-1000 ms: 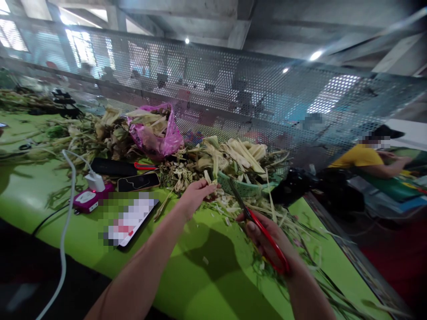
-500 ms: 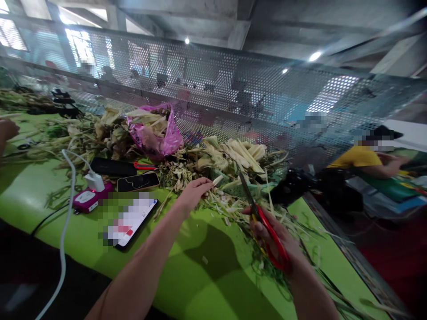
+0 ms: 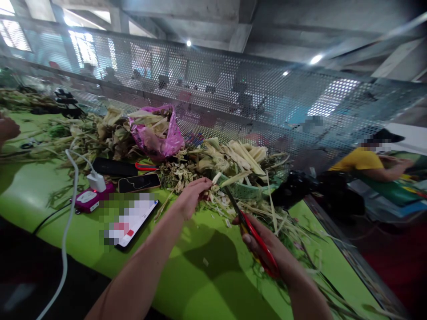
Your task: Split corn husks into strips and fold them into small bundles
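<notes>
I can't make out the tips of the thumb and forefinger on my left hand (image 3: pixel 195 193), since they blend into the plant scraps (image 3: pixel 222 204) behind them. My right hand (image 3: pixel 265 240) covers part of the scissors (image 3: pixel 263 249), and I can't tell whether their blades are parted. Both forearms run out of the picture at the bottom. Blocky blur hides much of the screen of the lit phone (image 3: pixel 136 224), and another person's hand (image 3: pixel 8 128) is cut off at the left edge. Shapes beyond the perforated screen (image 3: pixel 213 84) are too dim to name.

My left hand is pinched closed, fingers together, with a short pale stalk (image 3: pixel 216 178) poking up from the fingertips. My right hand is wrapped around the scissors' red handles, the dark blade pointing up and away toward the left fingertips. A longer pale leaf (image 3: pixel 236 178) slants just above the blade's tip; I can't tell if the two touch.

The stalk is whitish and slim, in front of the left part of the green basket (image 3: pixel 247 192), which is heaped with dry, yellowish husks (image 3: pixel 248 158). The scissors hang at a slant over the green table (image 3: pixel 203 275), near the scattered trimmings.
</notes>
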`<state>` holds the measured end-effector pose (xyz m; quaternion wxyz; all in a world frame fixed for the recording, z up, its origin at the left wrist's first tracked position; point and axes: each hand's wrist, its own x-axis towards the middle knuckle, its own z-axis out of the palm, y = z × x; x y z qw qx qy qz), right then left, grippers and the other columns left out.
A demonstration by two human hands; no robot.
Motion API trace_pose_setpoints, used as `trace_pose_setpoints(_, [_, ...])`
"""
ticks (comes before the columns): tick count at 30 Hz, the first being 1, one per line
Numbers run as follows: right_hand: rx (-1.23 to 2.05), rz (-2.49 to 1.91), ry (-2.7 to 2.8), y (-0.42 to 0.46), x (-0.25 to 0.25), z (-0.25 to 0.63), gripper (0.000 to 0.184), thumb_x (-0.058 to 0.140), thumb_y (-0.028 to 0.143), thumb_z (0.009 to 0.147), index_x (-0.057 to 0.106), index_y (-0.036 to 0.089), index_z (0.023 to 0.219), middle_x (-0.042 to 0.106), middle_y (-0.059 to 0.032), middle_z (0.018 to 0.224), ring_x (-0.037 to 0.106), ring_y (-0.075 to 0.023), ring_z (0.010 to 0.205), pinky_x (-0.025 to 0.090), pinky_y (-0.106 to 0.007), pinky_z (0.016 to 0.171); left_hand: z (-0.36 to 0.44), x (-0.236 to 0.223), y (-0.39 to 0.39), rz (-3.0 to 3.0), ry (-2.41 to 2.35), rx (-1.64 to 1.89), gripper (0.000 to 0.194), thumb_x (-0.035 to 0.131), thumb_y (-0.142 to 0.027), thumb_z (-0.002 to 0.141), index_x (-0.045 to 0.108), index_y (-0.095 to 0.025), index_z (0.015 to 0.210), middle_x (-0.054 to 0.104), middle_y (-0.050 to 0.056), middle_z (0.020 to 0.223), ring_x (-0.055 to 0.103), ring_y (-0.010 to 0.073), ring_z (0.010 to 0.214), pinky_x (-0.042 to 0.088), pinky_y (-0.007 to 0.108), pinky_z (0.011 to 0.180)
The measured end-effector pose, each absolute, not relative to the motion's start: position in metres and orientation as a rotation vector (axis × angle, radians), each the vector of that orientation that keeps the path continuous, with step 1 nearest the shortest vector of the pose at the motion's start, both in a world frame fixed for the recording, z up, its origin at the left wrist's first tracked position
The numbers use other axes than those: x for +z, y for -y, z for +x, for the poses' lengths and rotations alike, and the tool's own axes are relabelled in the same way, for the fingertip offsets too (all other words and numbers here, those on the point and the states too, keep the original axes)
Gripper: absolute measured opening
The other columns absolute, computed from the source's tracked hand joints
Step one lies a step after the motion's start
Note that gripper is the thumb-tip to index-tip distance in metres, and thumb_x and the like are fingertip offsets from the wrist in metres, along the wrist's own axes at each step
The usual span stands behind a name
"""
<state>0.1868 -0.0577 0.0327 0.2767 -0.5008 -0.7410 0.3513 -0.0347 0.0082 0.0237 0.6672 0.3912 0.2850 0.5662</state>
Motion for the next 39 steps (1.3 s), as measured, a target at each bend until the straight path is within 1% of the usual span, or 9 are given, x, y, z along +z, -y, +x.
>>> trace_pose_setpoints(2, [0.927, -1.338, 1.998, 0.06, 0.033, 0.184, 0.046, 0.057, 0.059, 0.078, 0.062, 0.022, 0.105, 0.062, -0.0058, 0.089, 0.058, -0.022, 0.082, 0.047, -0.029, 0.071, -0.033, 0.023, -0.007, 0.934, -0.634, 1.24, 0.017, 0.065, -0.031, 0.067, 0.056, -0.016, 0.068, 0.045, -0.003, 0.063, 0.041, 0.0065, 0.055, 0.039, 0.018, 0.053])
trace_pose_setpoints(5, [0.968, -1.346, 2.014, 0.063, 0.031, 0.183, 0.051, 0.055, 0.059, 0.08, 0.059, 0.021, 0.113, 0.061, -0.0058, 0.086, 0.058, -0.0211, 0.078, 0.048, -0.029, 0.069, -0.032, 0.022, -0.006, 1.002, -0.647, 1.215, 0.017, 0.064, -0.031, 0.069, 0.058, -0.016, 0.071, 0.047, -0.002, 0.068, 0.043, 0.0068, 0.058, 0.039, 0.018, 0.054])
trace_pose_setpoints(8, [1.02, -1.344, 2.022, 0.065, 0.028, 0.184, 0.054, 0.051, 0.06, 0.083, 0.054, 0.023, 0.122, 0.06, -0.0069, 0.093, 0.058, -0.0214, 0.081, 0.048, -0.031, 0.072, -0.032, 0.022, -0.006, 1.051, -0.688, 1.204, 0.015, 0.062, -0.03, 0.07, 0.059, -0.016, 0.073, 0.049, -0.001, 0.07, 0.044, 0.0073, 0.06, 0.038, 0.018, 0.055])
trace_pose_setpoints(10, [1.039, -1.335, 2.024, 0.065, 0.027, 0.185, 0.054, 0.048, 0.06, 0.085, 0.052, 0.024, 0.125, 0.059, -0.0068, 0.095, 0.057, -0.021, 0.082, 0.048, -0.031, 0.073, -0.032, 0.023, -0.006, 1.075, -0.709, 1.192, 0.014, 0.061, -0.029, 0.07, 0.058, -0.016, 0.073, 0.048, -0.001, 0.068, 0.044, 0.0076, 0.06, 0.037, 0.018, 0.055])
trace_pose_setpoints(14, [1.073, -1.337, 2.004, 0.065, 0.027, 0.183, 0.053, 0.048, 0.062, 0.084, 0.054, 0.024, 0.121, 0.056, -0.0048, 0.088, 0.053, -0.0172, 0.073, 0.046, -0.027, 0.064, -0.032, 0.026, -0.004, 1.094, -0.743, 1.183, 0.012, 0.059, -0.027, 0.071, 0.056, -0.016, 0.071, 0.047, -0.002, 0.065, 0.044, 0.0074, 0.058, 0.035, 0.019, 0.054])
trace_pose_setpoints(19, [1.142, -1.332, 1.916, 0.065, 0.021, 0.178, 0.051, 0.048, 0.062, 0.084, 0.056, 0.022, 0.114, 0.053, -0.0035, 0.083, 0.047, -0.0132, 0.064, 0.039, -0.023, 0.053, -0.029, 0.028, -0.002, 1.148, -0.767, 1.133, 0.013, 0.06, -0.028, 0.07, 0.056, -0.015, 0.07, 0.048, -0.002, 0.065, 0.043, 0.0074, 0.058, 0.034, 0.02, 0.055])
trace_pose_setpoints(26, [1.265, -1.302, 1.78, 0.066, 0.02, 0.172, 0.062, 0.05, 0.069, 0.079, 0.05, 0.02, 0.118, 0.044, 0.002, 0.066, 0.043, -0.0118, 0.055, 0.035, -0.023, 0.051, -0.025, 0.03, 0.0, 1.119, -0.736, 1.085, 0.012, 0.061, -0.025, 0.066, 0.054, -0.016, 0.069, 0.049, -0.003, 0.063, 0.042, 0.0077, 0.056, 0.035, 0.021, 0.056])
trace_pose_setpoints(33, [1.257, -1.279, 1.799, 0.067, 0.024, 0.171, 0.057, 0.051, 0.068, 0.079, 0.051, 0.021, 0.112, 0.043, 0.003, 0.064, 0.043, -0.012, 0.054, 0.036, -0.024, 0.051, -0.025, 0.028, -0.001, 1.107, -0.756, 1.089, 0.011, 0.061, -0.025, 0.065, 0.054, -0.016, 0.067, 0.048, -0.003, 0.062, 0.041, 0.0079, 0.056, 0.032, 0.022, 0.055])
trace_pose_setpoints(39, [1.299, -1.258, 1.755, 0.067, 0.024, 0.169, 0.054, 0.053, 0.068, 0.078, 0.052, 0.021, 0.104, 0.04, 0.0047, 0.06, 0.038, -0.0094, 0.05, 0.03, -0.021, 0.045, -0.024, 0.03, 0.001, 1.097, -0.762, 1.094, 0.01, 0.06, -0.023, 0.064, 0.054, -0.016, 0.067, 0.049, -0.003, 0.063, 0.042, 0.008, 0.058, 0.031, 0.022, 0.056])
